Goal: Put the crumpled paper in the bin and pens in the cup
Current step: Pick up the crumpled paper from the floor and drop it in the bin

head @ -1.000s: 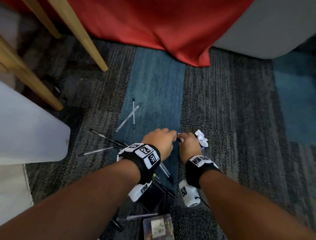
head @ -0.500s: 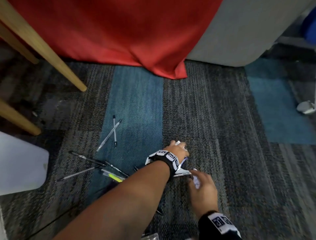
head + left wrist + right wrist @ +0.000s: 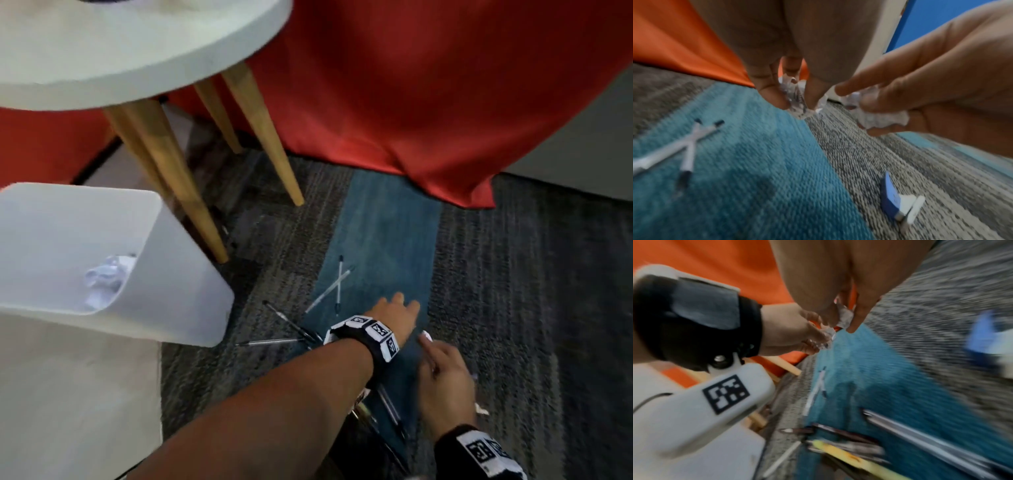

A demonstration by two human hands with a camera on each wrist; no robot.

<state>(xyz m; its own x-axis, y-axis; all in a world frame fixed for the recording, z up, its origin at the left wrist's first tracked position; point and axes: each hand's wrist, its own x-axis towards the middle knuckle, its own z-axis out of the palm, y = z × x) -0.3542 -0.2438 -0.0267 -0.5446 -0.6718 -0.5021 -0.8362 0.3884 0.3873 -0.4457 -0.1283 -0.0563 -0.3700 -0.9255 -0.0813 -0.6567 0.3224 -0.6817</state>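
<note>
At the far left of the carpet (image 3: pixel 513 308) I see the white bin (image 3: pixel 178 274), with crumpled paper (image 3: pixel 102 281) already lying inside it. Just to its right stand the wooden legs of a round white table (image 3: pixel 137 51), and behind them hangs a red cloth (image 3: pixel 411 102).

Moving right along the blue strip of carpet, two pens lie crossed (image 3: pixel 337 284) a little beyond my hands, and several more pens (image 3: pixel 284 329) are scattered between the bin and my left forearm.

My left hand (image 3: pixel 390 317) hangs over the blue strip, palm down. The left wrist view shows its thumb and fingertips curled round a small crumpled paper wad (image 3: pixel 799 100), pinching it above the floor.

Just beside it, on the right, my right hand (image 3: pixel 445 380) is closed around a second paper wad (image 3: pixel 879 118), with one finger stretched out toward the left hand. More pens (image 3: pixel 920 443) lie on the carpet below both wrists.

Farther right on the grey carpet, a small blue and white object (image 3: pixel 898 203) lies by itself; I cannot tell what it is.
</note>
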